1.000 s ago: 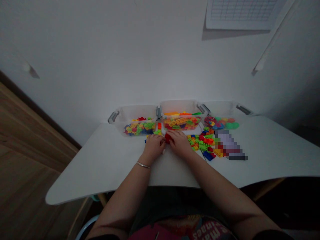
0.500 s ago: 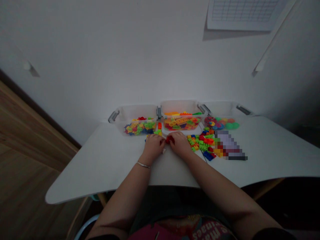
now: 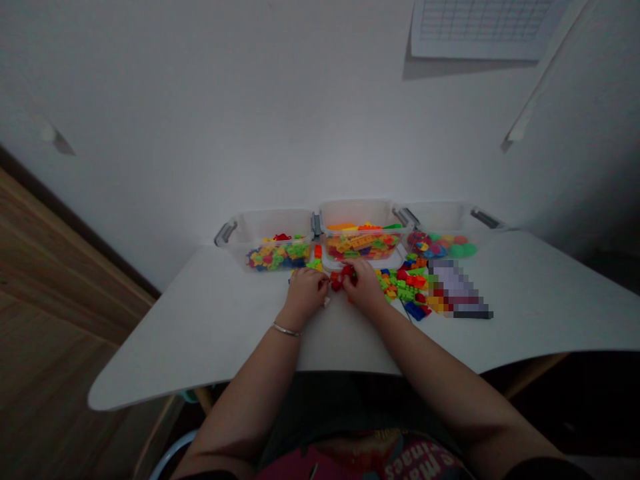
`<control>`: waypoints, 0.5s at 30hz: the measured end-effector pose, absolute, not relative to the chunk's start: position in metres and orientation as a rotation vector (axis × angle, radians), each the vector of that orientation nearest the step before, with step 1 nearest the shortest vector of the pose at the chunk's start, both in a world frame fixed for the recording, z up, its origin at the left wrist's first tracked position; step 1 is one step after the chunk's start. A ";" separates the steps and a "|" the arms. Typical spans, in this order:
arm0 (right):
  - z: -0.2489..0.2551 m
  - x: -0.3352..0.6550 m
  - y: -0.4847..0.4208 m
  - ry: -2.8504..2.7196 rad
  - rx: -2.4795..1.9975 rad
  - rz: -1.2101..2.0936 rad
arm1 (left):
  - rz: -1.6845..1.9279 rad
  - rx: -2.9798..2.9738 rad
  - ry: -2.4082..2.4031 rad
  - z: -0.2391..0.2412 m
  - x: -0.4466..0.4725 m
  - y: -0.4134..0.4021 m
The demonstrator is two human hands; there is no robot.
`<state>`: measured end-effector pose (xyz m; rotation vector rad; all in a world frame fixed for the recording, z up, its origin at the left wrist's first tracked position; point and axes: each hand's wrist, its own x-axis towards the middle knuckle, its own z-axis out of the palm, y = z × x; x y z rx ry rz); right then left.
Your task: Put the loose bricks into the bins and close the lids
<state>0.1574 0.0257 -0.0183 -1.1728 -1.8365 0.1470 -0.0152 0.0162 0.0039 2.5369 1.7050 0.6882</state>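
Note:
My left hand [image 3: 307,291] is closed in a pinch at the left side of a red-orange building block [image 3: 335,281]. Just to the right, my right hand [image 3: 366,288] is closed with a red building block [image 3: 347,271] between its fingertips. The two pieces are close together, and I cannot tell whether they touch. Their exact shapes are too small to make out. By my right hand lies a loose pile of coloured building blocks [image 3: 407,292]. A few yellow, green and orange blocks [image 3: 318,252] sit behind my left hand.
Along the wall stand three clear plastic bins: the left bin [image 3: 273,223] and middle bin [image 3: 357,213] hold building blocks, and the right bin [image 3: 440,217] holds coloured round pieces. A blurred-out flat object [image 3: 457,287] lies right of the pile on the white table [image 3: 215,333].
My right hand has shifted slightly right and away from my left hand, carrying a red block. More red now shows between the hands. My left hand has hardly moved.

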 end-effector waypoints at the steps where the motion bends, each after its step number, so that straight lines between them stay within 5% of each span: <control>1: -0.016 0.159 0.026 -1.788 -1.154 0.148 | 0.695 2.526 1.701 0.004 -0.015 0.016; 15: 0.043 0.223 0.069 -1.308 -1.238 -0.168 | 0.801 2.433 1.773 -0.002 -0.026 0.015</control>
